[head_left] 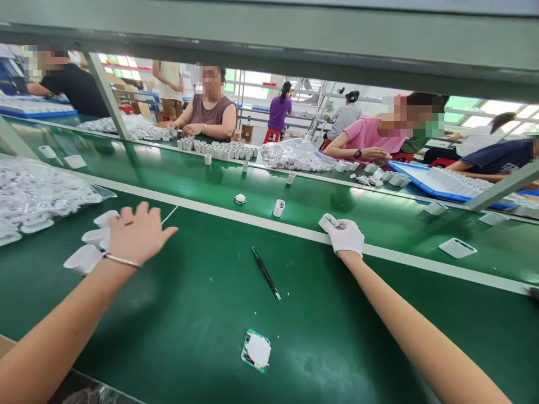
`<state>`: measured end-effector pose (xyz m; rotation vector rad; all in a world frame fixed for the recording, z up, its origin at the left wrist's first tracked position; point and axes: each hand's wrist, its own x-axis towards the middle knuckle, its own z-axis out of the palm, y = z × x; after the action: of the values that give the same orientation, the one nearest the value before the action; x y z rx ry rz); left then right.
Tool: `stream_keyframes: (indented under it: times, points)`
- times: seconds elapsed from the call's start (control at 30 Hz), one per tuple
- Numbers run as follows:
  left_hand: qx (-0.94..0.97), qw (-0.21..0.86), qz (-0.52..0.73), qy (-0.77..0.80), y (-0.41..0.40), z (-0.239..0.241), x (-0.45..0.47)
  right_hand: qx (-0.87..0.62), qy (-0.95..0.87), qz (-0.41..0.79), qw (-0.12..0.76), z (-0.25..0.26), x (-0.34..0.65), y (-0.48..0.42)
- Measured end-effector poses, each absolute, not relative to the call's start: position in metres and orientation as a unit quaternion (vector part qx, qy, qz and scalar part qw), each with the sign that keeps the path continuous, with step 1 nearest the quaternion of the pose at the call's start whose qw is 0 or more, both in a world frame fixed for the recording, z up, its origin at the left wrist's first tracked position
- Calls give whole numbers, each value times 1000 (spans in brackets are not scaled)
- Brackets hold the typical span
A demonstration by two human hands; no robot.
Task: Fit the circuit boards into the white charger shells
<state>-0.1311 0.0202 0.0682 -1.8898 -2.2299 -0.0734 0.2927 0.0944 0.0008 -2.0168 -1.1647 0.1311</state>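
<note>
My left hand (pixel 137 233), bare with a bracelet at the wrist, is spread over several white plastic housings (pixel 82 258) at the left; its palm side is hidden. Out at the pale strip, my right hand (pixel 347 237) in a white glove grips a white plastic housing (pixel 328 221) with something dark inside its opening. Between the hands lie black tweezers (pixel 265 272) on the green table. Closer to me rests a small green circuit board (pixel 256 351) with a round white pad on top.
A bag of white parts (pixel 37 193) lies at the left. Beyond the strip (pixel 236 216) stand another housing (pixel 278 208) and a small board (pixel 240 199). A metal beam (pixel 269 42) crosses overhead. Co-workers sit opposite, near a blue tray (pixel 438 182).
</note>
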Motion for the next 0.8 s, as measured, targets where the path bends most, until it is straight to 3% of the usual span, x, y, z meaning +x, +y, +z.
stream_keyframes:
  times: [0.2, 0.3, 0.5, 0.7, 0.8]
  points:
    - [-524, 5, -57, -850, 44, 51, -224, -703, -604, -25, 375, 9, 228, 121]
    - [-512, -4, -72, -856, 53, 40, -237, -589, -762, 17, 269, 13, 148, 140]
    - [-506, 9, -110, -856, 59, 39, -236, -570, -798, 73, 180, 16, 41, 191]
    - [-553, 22, -161, -817, 50, 58, -211, -581, -790, 87, 176, 25, 51, 183]
    - [-635, -72, -245, -729, 39, 55, -164, -596, -778, 84, 180, 27, 94, 145]
